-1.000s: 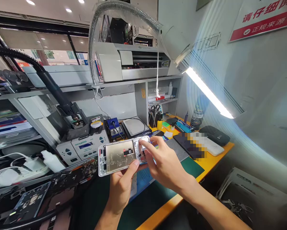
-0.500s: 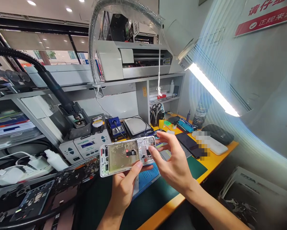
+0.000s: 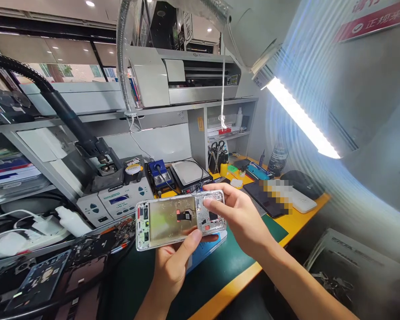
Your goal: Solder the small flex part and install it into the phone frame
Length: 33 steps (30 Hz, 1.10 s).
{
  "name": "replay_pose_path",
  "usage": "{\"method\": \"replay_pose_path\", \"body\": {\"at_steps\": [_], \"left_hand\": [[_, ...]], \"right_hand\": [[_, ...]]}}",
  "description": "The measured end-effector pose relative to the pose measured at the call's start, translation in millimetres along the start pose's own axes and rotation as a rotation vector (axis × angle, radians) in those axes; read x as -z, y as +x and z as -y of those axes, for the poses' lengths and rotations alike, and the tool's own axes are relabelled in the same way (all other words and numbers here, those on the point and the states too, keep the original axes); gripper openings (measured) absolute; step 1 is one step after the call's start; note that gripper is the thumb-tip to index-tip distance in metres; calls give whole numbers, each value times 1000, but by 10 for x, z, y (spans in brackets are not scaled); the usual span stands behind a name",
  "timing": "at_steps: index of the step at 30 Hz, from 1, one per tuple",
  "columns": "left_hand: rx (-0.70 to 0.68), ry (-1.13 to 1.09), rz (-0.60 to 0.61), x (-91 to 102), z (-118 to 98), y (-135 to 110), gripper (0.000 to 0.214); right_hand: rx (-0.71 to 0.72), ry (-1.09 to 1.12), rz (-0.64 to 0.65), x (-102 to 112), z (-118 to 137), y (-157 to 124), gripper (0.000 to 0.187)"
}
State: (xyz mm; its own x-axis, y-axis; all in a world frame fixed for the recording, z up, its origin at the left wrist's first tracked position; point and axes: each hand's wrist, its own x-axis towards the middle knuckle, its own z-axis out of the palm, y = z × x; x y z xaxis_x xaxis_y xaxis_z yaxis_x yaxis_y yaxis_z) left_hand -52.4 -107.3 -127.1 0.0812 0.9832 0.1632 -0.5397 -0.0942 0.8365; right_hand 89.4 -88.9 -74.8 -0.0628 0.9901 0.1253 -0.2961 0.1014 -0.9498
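Note:
An opened phone frame lies level in front of me, its inside facing up. It has a silvery rim, a bare tan battery bay and a short black flex cable near its middle. My left hand grips the frame from below, thumb over the near edge and fingers behind. At the frame's right end my right hand has its thumb on the inner face, with its fingers behind the far edge. Beneath the frame a blue booklet-like item is partly hidden.
A green mat covers the yellow bench. Phone boards lie at left, before a grey soldering station. A dark phone and white power bank lie at right. A lit lamp hangs overhead.
My right hand has closed onto the phone frame's right end, its thumb now lying on the inner face. The frame has shifted slightly, and the camera view has moved a little.

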Motion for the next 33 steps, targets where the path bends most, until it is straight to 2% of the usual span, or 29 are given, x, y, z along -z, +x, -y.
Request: {"method": "replay_pose_path", "body": {"at_steps": [7, 15, 19, 26, 30, 33], "left_hand": [[19, -17, -47, -47, -41, -41, 40], [55, 24, -72, -37, -39, -58, 42], [47, 43, -62, -40, -37, -66, 40], [64, 72, -41, -36, -45, -82, 14], [65, 74, -50, -43, -45, -87, 14], [59, 82, -65, -52, -42, -88, 21]], "right_hand": [[5, 22, -8, 2, 6, -23, 21], [4, -9, 1, 1, 1, -34, 13], [5, -8, -7, 0, -4, -27, 12], [1, -1, -16, 4, -23, -20, 9], [0, 10, -7, 10, -27, -26, 10], [-5, 29, 0, 11, -23, -29, 10]]}}
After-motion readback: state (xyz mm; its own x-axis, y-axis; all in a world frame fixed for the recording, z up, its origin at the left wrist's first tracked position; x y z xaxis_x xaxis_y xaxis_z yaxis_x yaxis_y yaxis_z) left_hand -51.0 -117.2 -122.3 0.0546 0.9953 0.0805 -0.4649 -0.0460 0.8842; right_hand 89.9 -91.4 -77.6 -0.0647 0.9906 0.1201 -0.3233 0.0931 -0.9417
